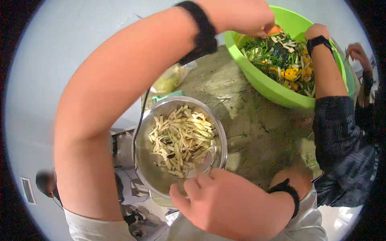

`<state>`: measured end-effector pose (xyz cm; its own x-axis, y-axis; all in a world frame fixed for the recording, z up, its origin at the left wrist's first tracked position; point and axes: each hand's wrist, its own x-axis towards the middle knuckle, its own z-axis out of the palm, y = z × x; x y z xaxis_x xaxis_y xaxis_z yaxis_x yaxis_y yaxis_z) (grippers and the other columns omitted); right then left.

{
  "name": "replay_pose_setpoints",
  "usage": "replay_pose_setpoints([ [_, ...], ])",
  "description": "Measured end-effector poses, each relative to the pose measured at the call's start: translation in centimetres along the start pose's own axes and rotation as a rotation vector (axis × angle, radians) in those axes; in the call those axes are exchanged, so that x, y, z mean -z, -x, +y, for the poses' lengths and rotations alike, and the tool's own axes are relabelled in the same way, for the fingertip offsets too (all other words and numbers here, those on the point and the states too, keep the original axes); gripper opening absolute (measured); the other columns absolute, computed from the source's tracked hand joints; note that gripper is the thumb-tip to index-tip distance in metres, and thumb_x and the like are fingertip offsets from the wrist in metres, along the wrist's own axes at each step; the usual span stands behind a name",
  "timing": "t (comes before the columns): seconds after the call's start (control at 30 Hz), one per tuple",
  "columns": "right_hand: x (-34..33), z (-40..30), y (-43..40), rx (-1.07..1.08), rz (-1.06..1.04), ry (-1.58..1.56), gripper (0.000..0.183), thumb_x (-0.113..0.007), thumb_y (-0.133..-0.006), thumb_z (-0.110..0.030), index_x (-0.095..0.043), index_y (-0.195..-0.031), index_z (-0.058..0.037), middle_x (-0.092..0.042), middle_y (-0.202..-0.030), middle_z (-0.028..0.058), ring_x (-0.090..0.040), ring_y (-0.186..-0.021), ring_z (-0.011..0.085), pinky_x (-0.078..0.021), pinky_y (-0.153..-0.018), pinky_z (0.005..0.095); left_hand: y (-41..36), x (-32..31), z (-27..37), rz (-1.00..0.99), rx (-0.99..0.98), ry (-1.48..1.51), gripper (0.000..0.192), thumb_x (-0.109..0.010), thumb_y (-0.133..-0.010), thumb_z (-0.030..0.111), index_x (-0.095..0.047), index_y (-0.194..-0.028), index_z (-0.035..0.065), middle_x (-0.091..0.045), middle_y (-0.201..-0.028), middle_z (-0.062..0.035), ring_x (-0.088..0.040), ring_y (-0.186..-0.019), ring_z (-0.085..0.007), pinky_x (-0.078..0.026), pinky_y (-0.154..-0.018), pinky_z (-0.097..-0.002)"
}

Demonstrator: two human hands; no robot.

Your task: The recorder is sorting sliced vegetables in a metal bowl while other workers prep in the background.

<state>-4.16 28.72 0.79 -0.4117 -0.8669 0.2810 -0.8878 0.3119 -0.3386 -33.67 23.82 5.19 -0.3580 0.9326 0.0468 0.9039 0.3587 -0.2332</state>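
Observation:
My left hand (250, 18), a dark band at its wrist, reaches over the rim of a lime-green plastic basin (265, 93). Its fingers are curled beside an orange piece (275, 30); whether they hold it is unclear. Chopped greens (256, 49), pale strips and yellow pieces (291, 73) fill the basin. Close to my body, my right hand (223, 201) grips the near rim of a round stainless-steel bowl (221, 141), partly hiding that rim. Pale cut vegetable strips (181, 135) lie in the bowl, some with green edges.
From the right, another person's hand (316, 31) with a dark wristband reaches into the basin. A further person's hand (357, 52) appears beyond. Behind the bowl are a clear plastic bag (170, 79) and a teal object (169, 95). Scraps dot the greenish tabletop (256, 135). A dark cord (141, 117) hangs by the bowl.

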Motion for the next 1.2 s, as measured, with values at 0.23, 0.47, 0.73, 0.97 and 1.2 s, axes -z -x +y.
replay_pose_setpoints([
  [0.23, 1.5, -0.2, -0.2, 0.061, -0.023, -0.093, 0.028, -0.065, -0.086, -0.016, -0.068, -0.110, -0.0010, -0.069, -0.091, 0.0119, -0.068, -0.082, 0.0230, -0.0520, -0.068, 0.0362, -4.8, -2.6, -0.3, -0.225, 0.044, -0.177, 0.008, -0.069, -0.086, 0.007, -0.075, -0.084, 0.0010, -0.072, -0.086, -0.0215, -0.069, -0.082, -0.0413, -0.054, -0.074, -0.0520],
  [0.47, -1.4, 0.0, -0.7, 0.105, 0.073, -0.164, 0.028, -0.061, -0.082, -0.016, -0.066, -0.104, 0.0017, -0.061, -0.075, 0.0065, -0.065, -0.070, 0.0230, -0.0499, -0.059, 0.0362, -5.8, -2.7, -0.1, -0.270, 0.098, -0.062, 0.008, -0.068, -0.088, 0.003, -0.075, -0.088, 0.0000, -0.069, -0.086, -0.0240, -0.064, -0.076, -0.0386, -0.052, -0.071, -0.0501],
  [0.73, 1.4, 1.8, -0.4, 0.112, 0.010, 0.007, 0.040, -0.057, -0.086, -0.018, -0.068, -0.118, 0.0033, -0.058, -0.076, 0.0030, -0.058, -0.069, 0.0168, -0.0439, -0.062, 0.0293, -7.7, -4.2, -1.4, -0.262, 0.071, -0.138, 0.017, -0.068, -0.088, 0.009, -0.069, -0.075, -0.0027, -0.065, -0.075, -0.0231, -0.061, -0.069, -0.0385, -0.050, -0.068, -0.0495],
  [0.97, 0.9, 0.1, -0.3, 0.052, 0.023, 0.017, 0.030, -0.062, -0.089, -0.020, -0.069, -0.111, -0.0023, -0.064, -0.085, 0.0045, -0.063, -0.079, 0.0181, -0.0469, -0.068, 0.0320, -5.7, -2.2, -6.3, 0.041, -0.071, 0.217, 0.032, -0.078, -0.079, 0.035, -0.073, -0.075, 0.0034, -0.069, -0.067, -0.0160, -0.063, -0.059, -0.0301, -0.052, -0.063, -0.0427],
  [1.2, 2.4, 0.1, 0.4, 0.037, 0.030, -0.006, 0.016, -0.066, -0.089, -0.017, -0.069, -0.099, -0.0051, -0.068, -0.083, 0.0056, -0.067, -0.081, 0.0203, -0.0522, -0.073, 0.0343, 7.0, 4.7, -1.4, -0.199, 0.419, 0.795, 0.028, -0.073, -0.094, 0.032, -0.076, -0.094, 0.0041, -0.065, -0.071, 0.0030, -0.055, -0.059, -0.0123, -0.044, -0.057, -0.0310],
])
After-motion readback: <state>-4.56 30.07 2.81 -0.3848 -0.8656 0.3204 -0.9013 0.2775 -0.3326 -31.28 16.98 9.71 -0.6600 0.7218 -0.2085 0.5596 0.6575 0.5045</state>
